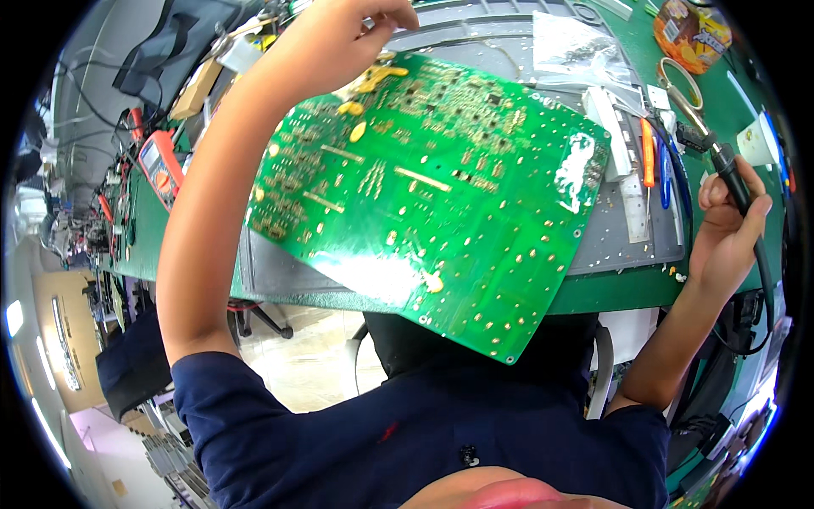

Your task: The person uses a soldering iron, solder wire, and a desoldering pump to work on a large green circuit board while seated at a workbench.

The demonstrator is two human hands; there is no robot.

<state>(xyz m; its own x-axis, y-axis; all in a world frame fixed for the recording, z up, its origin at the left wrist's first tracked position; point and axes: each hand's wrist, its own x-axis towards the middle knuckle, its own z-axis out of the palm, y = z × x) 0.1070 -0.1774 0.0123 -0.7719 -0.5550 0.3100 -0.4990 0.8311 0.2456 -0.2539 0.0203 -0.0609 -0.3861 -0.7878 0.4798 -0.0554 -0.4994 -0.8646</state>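
The left hand (335, 42) curls by the board's (475, 229) far edge, grip unclear; the right hand (727, 229), palm upturned, grasps an iron (727, 165).

Electronics workshop | green circuit board (441, 212) | soldering iron (727, 165) | orange multimeter (160, 168)

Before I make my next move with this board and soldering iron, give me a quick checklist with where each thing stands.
1. Soldering iron held by its dark handle in the right hand: ok.
2. Iron's metal end away from the circuit board: ok.
3. Cord not lying across the board: ok.
4. Board fully within the table's front edge: not ok, its near corner reaches past.
5. Left hand's grip on the board: cannot tell.
6. Iron hot: cannot tell.
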